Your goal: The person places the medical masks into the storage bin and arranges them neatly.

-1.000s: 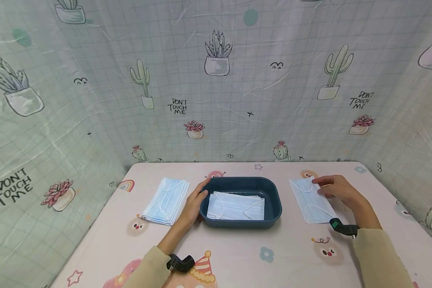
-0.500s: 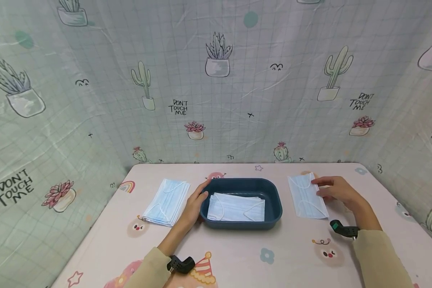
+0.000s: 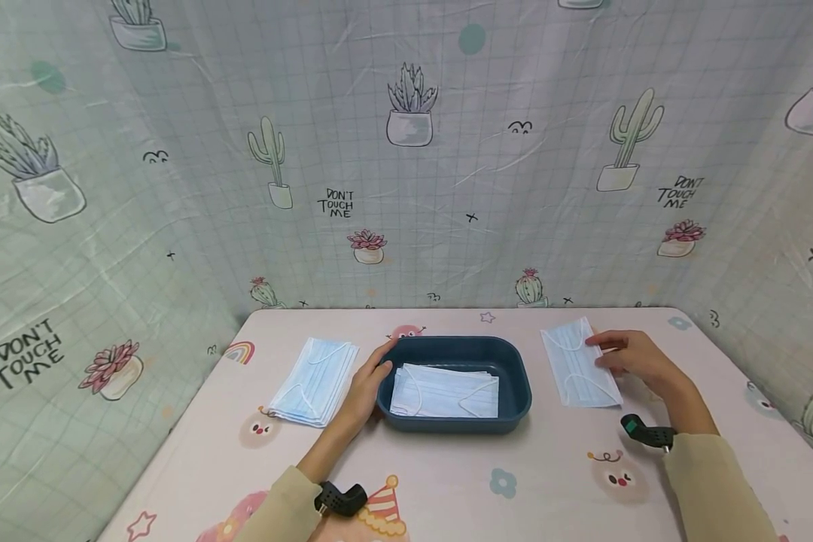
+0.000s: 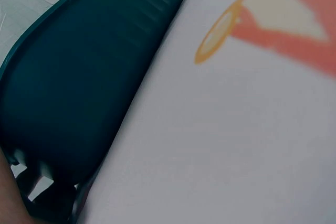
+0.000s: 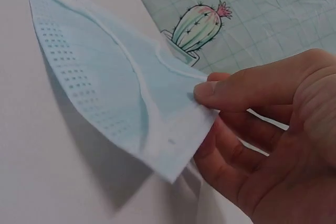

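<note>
A dark blue plastic basket (image 3: 455, 425) stands mid-table with a stack of light blue face masks (image 3: 440, 391) lying in it. My left hand (image 3: 359, 393) holds the basket's left end at the rim; in the left wrist view only a sliver of that hand (image 4: 10, 200) shows at the lower left. To the basket's right, my right hand (image 3: 640, 363) pinches the edge of a single face mask (image 3: 578, 369). In the right wrist view, the thumb (image 5: 210, 94) lies on the mask's face, the other fingers behind it, and the mask bends with its ear loops showing.
Another stack of face masks (image 3: 314, 382) lies on the table left of my left hand. The table (image 3: 447, 489) has a pink printed cover. A cactus-patterned curtain (image 3: 474, 165) rises behind it and on both sides.
The mask in my right hand has shifted upward in view, its lower end moving away from me. My right hand has barely moved. The left hand and basket stay where they were.
</note>
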The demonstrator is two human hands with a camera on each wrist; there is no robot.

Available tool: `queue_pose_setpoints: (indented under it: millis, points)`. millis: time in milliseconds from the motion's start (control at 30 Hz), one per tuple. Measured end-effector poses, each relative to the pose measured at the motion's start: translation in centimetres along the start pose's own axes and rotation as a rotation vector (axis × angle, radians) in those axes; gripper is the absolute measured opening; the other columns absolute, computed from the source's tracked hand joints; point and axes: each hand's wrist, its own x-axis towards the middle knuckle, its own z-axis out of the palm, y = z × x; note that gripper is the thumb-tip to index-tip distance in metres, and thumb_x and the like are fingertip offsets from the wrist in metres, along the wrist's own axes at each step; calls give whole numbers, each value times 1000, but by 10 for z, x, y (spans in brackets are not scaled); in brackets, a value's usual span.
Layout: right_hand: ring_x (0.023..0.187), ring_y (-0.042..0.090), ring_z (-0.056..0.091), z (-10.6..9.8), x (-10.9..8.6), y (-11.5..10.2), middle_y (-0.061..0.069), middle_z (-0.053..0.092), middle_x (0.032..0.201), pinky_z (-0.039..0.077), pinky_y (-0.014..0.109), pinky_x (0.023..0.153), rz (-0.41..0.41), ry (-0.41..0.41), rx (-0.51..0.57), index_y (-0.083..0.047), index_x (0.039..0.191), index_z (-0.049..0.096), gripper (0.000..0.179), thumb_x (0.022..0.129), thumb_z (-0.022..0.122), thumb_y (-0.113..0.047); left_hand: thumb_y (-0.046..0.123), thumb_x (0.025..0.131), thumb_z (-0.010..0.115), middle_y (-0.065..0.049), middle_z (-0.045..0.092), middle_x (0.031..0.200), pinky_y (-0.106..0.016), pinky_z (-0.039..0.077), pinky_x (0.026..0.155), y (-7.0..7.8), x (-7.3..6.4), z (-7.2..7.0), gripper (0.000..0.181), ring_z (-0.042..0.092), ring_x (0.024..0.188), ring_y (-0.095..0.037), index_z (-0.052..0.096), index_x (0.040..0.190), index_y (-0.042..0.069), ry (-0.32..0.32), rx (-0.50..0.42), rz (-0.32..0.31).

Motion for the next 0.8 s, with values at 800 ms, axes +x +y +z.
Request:
queue_pose_setpoints:
  millis: [800]
  points:
    - [122, 40, 58, -14, -11, -34, 31, 54, 145, 59, 27, 84, -125, 7, -48, 1, 144, 56, 49, 101, 65, -22, 18, 109, 44, -5, 39, 167, -57, 18, 130, 3, 0, 1, 50, 27, 159, -31, 42, 159, 15, 8, 16, -4]
